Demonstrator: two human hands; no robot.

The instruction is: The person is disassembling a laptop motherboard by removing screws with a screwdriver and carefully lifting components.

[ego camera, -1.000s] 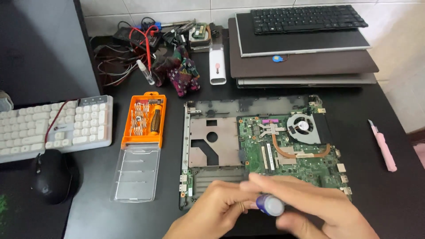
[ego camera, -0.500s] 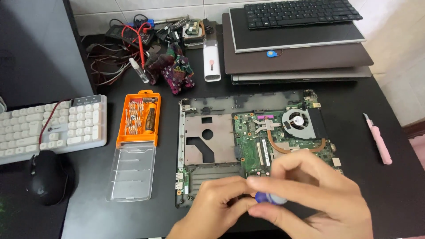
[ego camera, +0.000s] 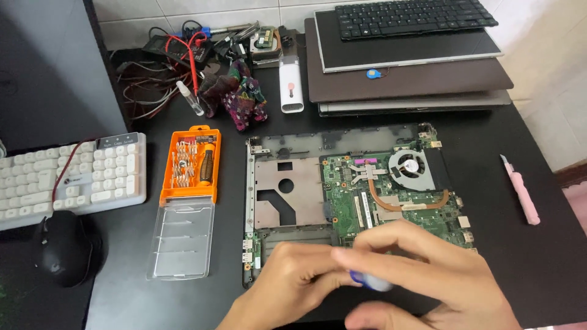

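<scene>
A black mouse (ego camera: pixel 63 247) and white keyboard (ego camera: pixel 70 177) sit far left, then an orange bit case (ego camera: pixel 191 164). The left hand (ego camera: pixel 287 284) and right hand (ego camera: pixel 428 275) both pinch 1 small blue-and-silver object (ego camera: pixel 370 281) over the opened laptop base (ego camera: pixel 293 195). A pink knife (ego camera: pixel 521 190) lies far right.

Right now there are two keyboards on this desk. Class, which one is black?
The black keyboard lies on the stack of laptop parts at the far right. The other keyboard, at the left edge beside the mouse, is white.
</scene>
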